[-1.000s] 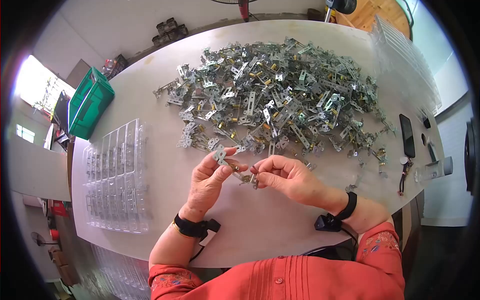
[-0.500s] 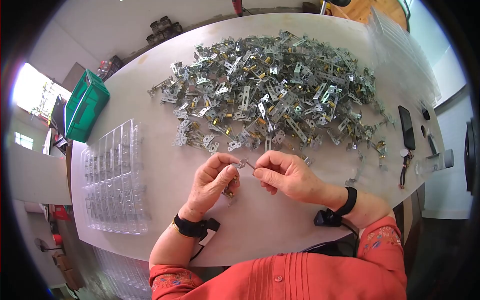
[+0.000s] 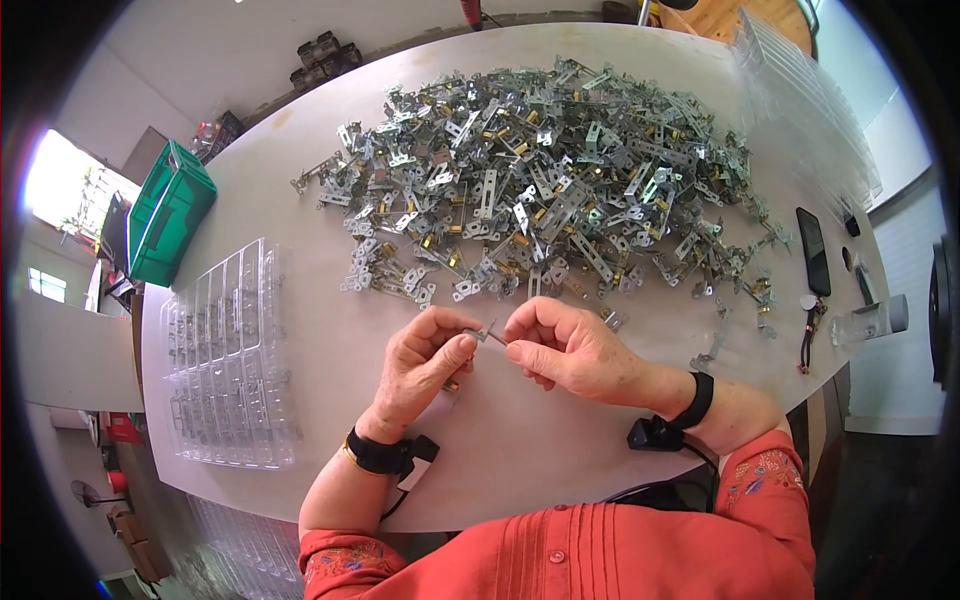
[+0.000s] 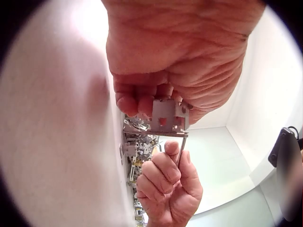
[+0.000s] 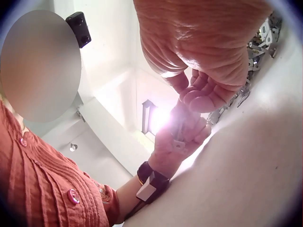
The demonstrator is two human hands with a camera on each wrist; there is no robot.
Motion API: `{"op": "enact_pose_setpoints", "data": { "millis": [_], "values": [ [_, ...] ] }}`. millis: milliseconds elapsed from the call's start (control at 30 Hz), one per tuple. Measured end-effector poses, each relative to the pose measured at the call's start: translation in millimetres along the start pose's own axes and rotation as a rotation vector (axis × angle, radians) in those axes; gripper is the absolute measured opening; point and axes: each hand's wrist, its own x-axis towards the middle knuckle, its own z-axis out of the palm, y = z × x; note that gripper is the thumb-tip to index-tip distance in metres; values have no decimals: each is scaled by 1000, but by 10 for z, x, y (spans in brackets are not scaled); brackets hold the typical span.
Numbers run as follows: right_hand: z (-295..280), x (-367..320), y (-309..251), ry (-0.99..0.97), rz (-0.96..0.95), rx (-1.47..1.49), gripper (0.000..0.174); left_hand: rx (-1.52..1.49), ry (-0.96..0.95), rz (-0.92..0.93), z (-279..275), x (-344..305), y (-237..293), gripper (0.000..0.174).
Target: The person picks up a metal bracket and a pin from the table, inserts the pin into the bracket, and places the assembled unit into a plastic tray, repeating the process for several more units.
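Observation:
In the head view the left hand (image 3: 422, 362) pinches a small metal bracket (image 3: 481, 334) between thumb and forefinger, over the front part of the table. Close on its right, the right hand (image 3: 575, 350) pinches a thin metal pin (image 3: 497, 338) that meets the bracket. From the left wrist, the grey bracket (image 4: 165, 116) shows below the left fingers, with the pin (image 4: 182, 150) running from its end to the right hand (image 4: 168, 184). Most of what lies inside the left palm is hidden.
A large heap of metal brackets (image 3: 560, 180) spreads beyond the hands. Clear trays (image 3: 230, 360) with parts stand at the left, a green crate (image 3: 172, 215) behind them. A phone (image 3: 813, 252) and a clear bottle (image 3: 868, 322) lie at the right.
Since a second ago the left hand's bracket has turned and the hands have shifted slightly; the parts hanging below the left fingers are now less visible. Over the last half second the hands barely moved.

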Motion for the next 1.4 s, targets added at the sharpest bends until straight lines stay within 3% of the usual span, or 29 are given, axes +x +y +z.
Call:
{"op": "enact_pose_setpoints", "data": {
  "millis": [267, 800, 900, 967, 1100, 1200, 1267, 1400],
  "values": [
    [-36, 9, 17, -44, -48, -41, 23, 96, -68, 29, -1, 4, -28, 22],
    [-30, 12, 21, -115, 125, -43, 15, 239, -145, 53, 47, -4, -48, 18],
    [-50, 36, 124, -96, 29, -138, 13, 235, -148, 71, 59, -10, -51, 17],
    [-20, 26, 131, 21, -173, -326, 16, 299, -171, 81, 58, -10, -40, 17],
    [11, 18, 106, 74, -200, -160, 15, 308, -217, 76, 104, -36, 6, 18],
    [-21, -11, -56, 113, -84, -58, 15, 159, -258, 43, 84, -44, -27, 21],
    [-36, 1, -84, 108, -60, 75, 15, -40, -176, -26, -6, -16, -60, 22],
    [-35, -4, -83, 56, 62, 36, 16, -212, -71, 5, -82, 24, -73, 23]
  ]
}}
